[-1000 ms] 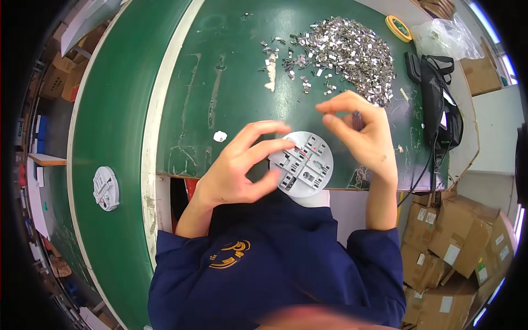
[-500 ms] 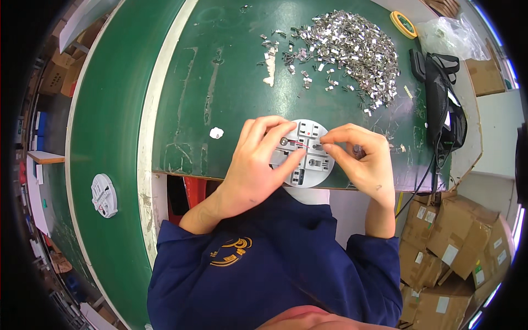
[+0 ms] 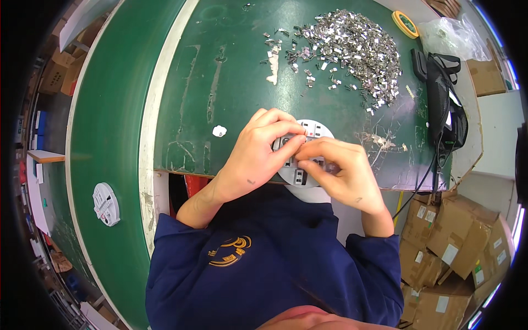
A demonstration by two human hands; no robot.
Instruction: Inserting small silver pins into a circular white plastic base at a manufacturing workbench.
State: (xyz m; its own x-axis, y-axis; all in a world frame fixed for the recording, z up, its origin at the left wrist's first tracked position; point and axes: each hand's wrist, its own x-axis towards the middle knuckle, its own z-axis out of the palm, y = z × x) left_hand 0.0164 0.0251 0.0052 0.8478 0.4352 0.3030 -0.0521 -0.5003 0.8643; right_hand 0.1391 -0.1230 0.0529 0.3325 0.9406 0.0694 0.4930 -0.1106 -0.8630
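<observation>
A round light-grey plastic disc (image 3: 323, 131) with slots and small dark metal inserts lies at the table's near edge, partly covered by my hands. My left hand (image 3: 264, 144) bends over its left side, thumb and forefinger pinched together near the middle. Close against those fingertips, my right hand (image 3: 342, 168) has its thumb and forefinger closed over the disc's centre. Whatever sits between either pair of fingertips is too small and hidden to make out. Beyond the disc, a big heap of small shiny metal clips (image 3: 357, 49) covers the back right of the green table (image 3: 242, 99).
Left of the table runs a green belt (image 3: 124, 137) carrying another grey disc (image 3: 106, 204). A yellow tape roll (image 3: 405, 25), a clear plastic bag (image 3: 454, 38) and a black mesh bag (image 3: 443, 104) with a cable lie at right. Cardboard boxes (image 3: 451, 236) stack below.
My right hand has moved left across the disc to meet my left hand. The left fingers have drawn together. On the belt, the other disc has shifted slightly nearer.
</observation>
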